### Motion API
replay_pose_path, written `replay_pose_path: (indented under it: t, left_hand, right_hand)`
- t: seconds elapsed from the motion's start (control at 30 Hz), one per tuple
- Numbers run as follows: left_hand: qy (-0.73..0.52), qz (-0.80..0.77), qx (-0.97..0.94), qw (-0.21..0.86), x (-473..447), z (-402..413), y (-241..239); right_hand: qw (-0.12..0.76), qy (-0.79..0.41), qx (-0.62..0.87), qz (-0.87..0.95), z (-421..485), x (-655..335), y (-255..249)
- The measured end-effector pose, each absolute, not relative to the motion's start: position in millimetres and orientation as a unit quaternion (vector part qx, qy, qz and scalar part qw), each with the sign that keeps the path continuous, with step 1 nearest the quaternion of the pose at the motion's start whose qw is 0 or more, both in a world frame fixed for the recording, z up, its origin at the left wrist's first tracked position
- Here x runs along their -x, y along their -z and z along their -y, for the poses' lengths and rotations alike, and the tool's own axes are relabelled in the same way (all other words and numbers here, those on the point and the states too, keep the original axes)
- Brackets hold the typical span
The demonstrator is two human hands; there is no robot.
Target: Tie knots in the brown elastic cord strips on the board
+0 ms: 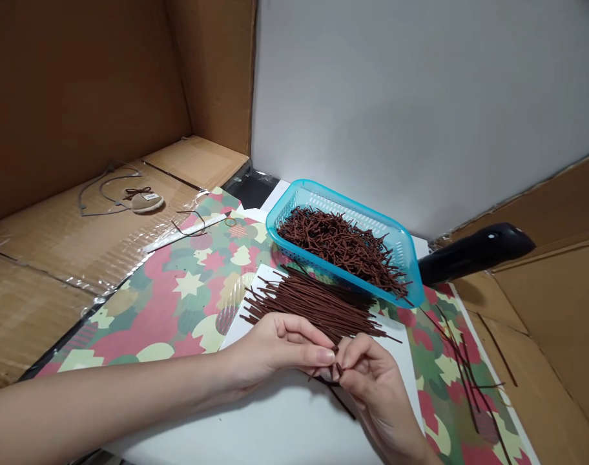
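Item 1: one brown cord [343, 402], pinched at its upper end between the fingertips of both my hands, over the white sheet [275, 420] near the front of the table.
Item 2: my left hand [279, 352], closed, thumb and forefinger nipping the cord.
Item 3: my right hand [372, 387], likewise closed on the same cord, touching the left at the fingertips.
Item 4: a pile of straight cords [314, 303], lying just beyond my hands.
Item 5: a blue basket [323, 194], behind the pile, holding tangled cords [343, 245].
Item 6: patterned paper [178, 290] under the sheet.
Item 7: loose cords [464, 368] to my right.
Item 8: a black object [473, 248] beside the basket.
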State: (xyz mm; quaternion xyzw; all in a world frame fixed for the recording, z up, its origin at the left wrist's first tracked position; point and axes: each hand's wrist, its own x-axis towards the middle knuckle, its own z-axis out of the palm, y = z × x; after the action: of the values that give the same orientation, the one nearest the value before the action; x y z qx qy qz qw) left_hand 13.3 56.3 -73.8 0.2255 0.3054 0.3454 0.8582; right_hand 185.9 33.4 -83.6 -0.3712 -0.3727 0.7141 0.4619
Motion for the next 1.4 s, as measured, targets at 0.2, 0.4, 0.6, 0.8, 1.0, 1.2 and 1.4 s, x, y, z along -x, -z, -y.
replay_pose_path:
  t: [0.2,0.4,0.6,0.8,1.0,1.2,1.4]
  left_hand:
    - [-0.368,-0.311,-0.324,0.814,-10.9,-55.8,73.9]
    - [-0.401,-0.292,-0.417,0.762,-8.0,-53.8,69.0]
    - [-0.376,-0.315,-0.409,0.770,-7.9,-51.0,68.5]
    - [-0.374,-0.344,-0.479,0.715,-4.9,-51.8,62.2]
    - [-0.416,-0.304,-0.702,0.492,1.9,-55.6,62.5]
    - [-0.367,-0.254,-0.809,0.383,9.3,-59.8,69.9]
    - [-0.398,-0.256,-0.774,0.421,9.2,-56.6,73.0]
  right_hand:
    - [0.442,-0.724,0.388,0.361,-34.5,-185.3,79.4]
    - [0.447,-0.721,0.382,0.366,-34.2,-185.1,79.1]
    - [0.450,-0.719,0.384,0.365,-32.9,-182.3,77.7]
    - [0.401,-0.815,0.329,0.260,-35.2,-179.4,76.6]
    - [0.360,-0.866,0.301,0.174,-35.6,-184.3,85.1]
    - [0.377,-0.837,0.322,0.233,-37.5,-183.1,80.6]
    - [0.448,-0.737,0.362,0.354,-36.3,-181.3,76.6]
